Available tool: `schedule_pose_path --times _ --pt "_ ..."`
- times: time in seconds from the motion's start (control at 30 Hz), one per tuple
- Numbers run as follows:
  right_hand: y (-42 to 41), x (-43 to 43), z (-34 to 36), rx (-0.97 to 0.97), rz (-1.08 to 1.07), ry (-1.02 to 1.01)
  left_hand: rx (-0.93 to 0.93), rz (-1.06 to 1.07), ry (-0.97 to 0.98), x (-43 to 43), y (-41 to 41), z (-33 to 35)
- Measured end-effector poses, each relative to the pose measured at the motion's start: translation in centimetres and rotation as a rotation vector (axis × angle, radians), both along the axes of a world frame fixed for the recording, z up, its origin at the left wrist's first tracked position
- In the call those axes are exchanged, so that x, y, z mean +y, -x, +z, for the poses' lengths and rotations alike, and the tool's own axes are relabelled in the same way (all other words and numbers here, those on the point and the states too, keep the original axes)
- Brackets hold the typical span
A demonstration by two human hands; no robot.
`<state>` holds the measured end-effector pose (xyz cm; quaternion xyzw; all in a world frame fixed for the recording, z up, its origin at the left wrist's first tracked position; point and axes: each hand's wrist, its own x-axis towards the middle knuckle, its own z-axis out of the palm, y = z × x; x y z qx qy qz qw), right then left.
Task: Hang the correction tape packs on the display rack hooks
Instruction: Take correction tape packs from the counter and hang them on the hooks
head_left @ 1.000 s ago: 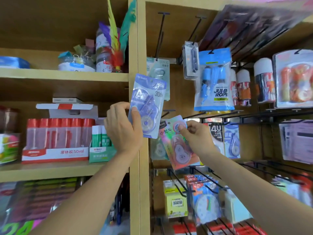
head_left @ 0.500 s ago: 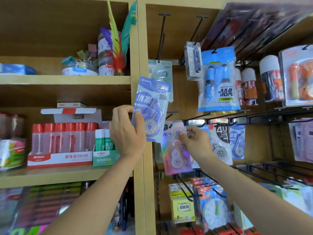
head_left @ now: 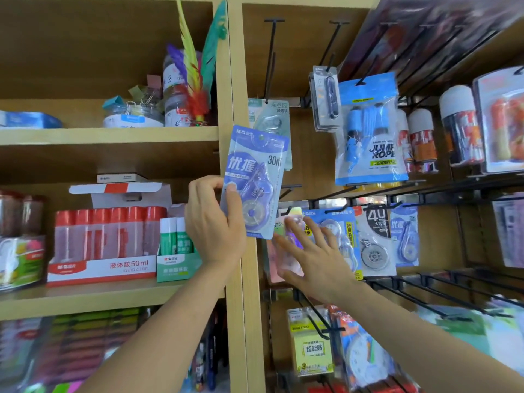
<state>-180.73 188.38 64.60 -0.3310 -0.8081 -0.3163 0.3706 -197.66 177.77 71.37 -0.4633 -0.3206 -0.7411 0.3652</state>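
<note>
Supervisor: Hands first. What is the left one doing?

Operator: On my feed the left hand [head_left: 215,222] holds a blue-violet correction tape pack [head_left: 255,177] upright. Its thumb [head_left: 236,202] is pressed on the front and the other fingers are curled behind the pack's left edge. The pack is up in the air, in front of the wooden upright [head_left: 235,66] that divides the shelves on the left from the hook rack on the right. It is not on a hook.

Supervisor: And the right?

Operator: My view shows the right hand [head_left: 314,259] flat, its fingers [head_left: 319,234] straight and spread, gripping nothing. It lies over a pink pack [head_left: 273,262], lower than the blue-violet one and a little to its right. That pink pack is blurred. Its top sits at a black hook [head_left: 289,209] at the left end of the middle rail, but I cannot tell whether the hook passes through it, or whether the fingers touch it.

Supervisor: What is around them?

Operator: Just right of the pink pack I see a row of hung tape packs [head_left: 374,239] on the same rail. Above those hangs a jump rope pack [head_left: 371,131]. Well to the left, on a shelf, stands a box of red-capped glue bottles [head_left: 105,245].
</note>
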Motion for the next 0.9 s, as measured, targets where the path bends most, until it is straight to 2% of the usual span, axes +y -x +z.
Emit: schedule_pose_path --times 0.1,0.17,0.23,0.33,0.4,0.43,0.7,0.83,0.9 --pt "0.8 1.5 1.4 -0.087 -0.061 0.184 0.003 0.011 0.008 -0.1 -0.1 0.0" --pt "1.3 2.0 2.2 -0.057 -0.014 0.316 0.025 0.034 0.006 -0.1 -0.1 0.0" --pt "1.3 0.6 3.1 0.195 0.243 0.472 0.061 0.073 -0.002 -0.1 0.0 0.1" --pt "0.6 -3.3 3.9 0.738 0.889 0.769 0.111 0.114 0.005 0.0 0.1 0.1" --pt "0.0 -5.8 4.1 0.814 1.176 0.916 0.142 0.13 0.019 0.0 0.1 0.1" --pt "-0.1 -6.7 4.2 0.789 1.222 0.927 0.157 0.139 0.029 0.0 0.1 0.2" --pt "0.3 -8.8 5.0 0.872 1.228 0.883 0.204 0.216 0.09 -0.5 -0.2 0.2" --pt "-2.1 -8.7 4.3 0.961 1.177 0.824 0.225 0.292 0.089 -0.8 -0.4 0.3" --pt "-4.1 -8.4 3.5 0.939 1.134 0.807 0.213 0.344 0.125 -1.0 -0.5 0.3"
